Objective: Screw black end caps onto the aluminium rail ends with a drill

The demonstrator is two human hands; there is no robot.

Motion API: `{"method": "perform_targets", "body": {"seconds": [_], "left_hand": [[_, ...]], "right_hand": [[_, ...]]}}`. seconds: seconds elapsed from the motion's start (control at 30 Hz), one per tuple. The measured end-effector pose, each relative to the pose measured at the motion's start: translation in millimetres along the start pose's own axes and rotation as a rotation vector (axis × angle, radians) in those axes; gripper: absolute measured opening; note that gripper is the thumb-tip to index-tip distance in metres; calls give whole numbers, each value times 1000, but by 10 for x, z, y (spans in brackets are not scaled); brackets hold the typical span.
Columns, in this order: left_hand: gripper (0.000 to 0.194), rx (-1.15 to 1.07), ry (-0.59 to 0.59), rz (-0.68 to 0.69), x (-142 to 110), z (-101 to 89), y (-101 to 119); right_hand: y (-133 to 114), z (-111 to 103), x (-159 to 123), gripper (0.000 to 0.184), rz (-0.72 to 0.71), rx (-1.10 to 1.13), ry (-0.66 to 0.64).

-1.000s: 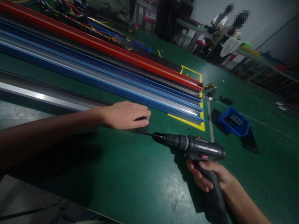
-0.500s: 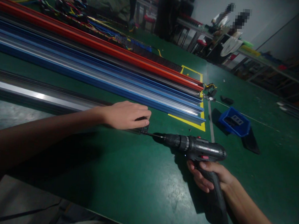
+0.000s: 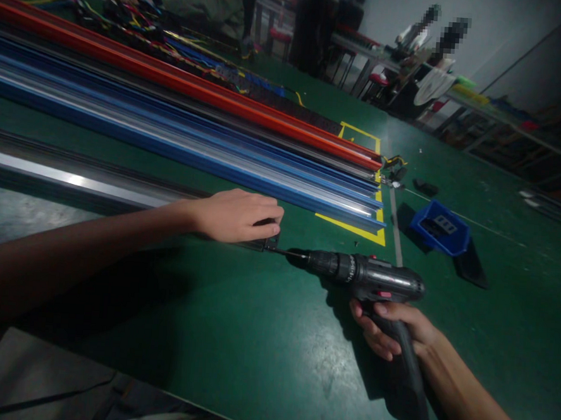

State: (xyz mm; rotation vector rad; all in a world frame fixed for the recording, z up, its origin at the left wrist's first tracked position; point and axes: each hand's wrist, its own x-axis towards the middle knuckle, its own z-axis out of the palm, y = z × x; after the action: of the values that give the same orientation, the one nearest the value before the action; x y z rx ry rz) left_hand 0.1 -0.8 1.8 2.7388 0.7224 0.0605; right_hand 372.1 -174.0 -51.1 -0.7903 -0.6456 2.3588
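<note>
My right hand (image 3: 387, 334) is wrapped round the handle of a black cordless drill (image 3: 381, 278) with red details. Its long thin bit (image 3: 285, 253) points left and meets the end of a dark metal profile (image 3: 162, 198) with a bright silver strip. Over that end lies my left hand (image 3: 237, 215), fingers curled down round the profile. A small black end piece (image 3: 272, 241) shows just below my left fingertips; the exact contact of the bit there is too small to make out.
Blue profiles (image 3: 264, 171) and an orange-red profile (image 3: 249, 100) lie parallel beyond, ending by yellow tape (image 3: 355, 231) on the green surface (image 3: 254, 335). A blue bin (image 3: 443, 229) stands right. Coloured wires (image 3: 135, 20) and a person's sleeve (image 3: 202, 2) are at the back.
Both hands, the drill and the profile stay in place. A tiny light near the drill's chuck, lit before, no longer shows.
</note>
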Motion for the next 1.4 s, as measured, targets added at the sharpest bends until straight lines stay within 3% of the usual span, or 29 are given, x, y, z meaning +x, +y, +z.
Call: {"method": "perform_targets", "body": {"seconds": [1.4], "left_hand": [[38, -6, -5, 2, 1, -6, 3]], "right_hand": [[-8, -12, 9, 29, 16, -36, 25]]}}
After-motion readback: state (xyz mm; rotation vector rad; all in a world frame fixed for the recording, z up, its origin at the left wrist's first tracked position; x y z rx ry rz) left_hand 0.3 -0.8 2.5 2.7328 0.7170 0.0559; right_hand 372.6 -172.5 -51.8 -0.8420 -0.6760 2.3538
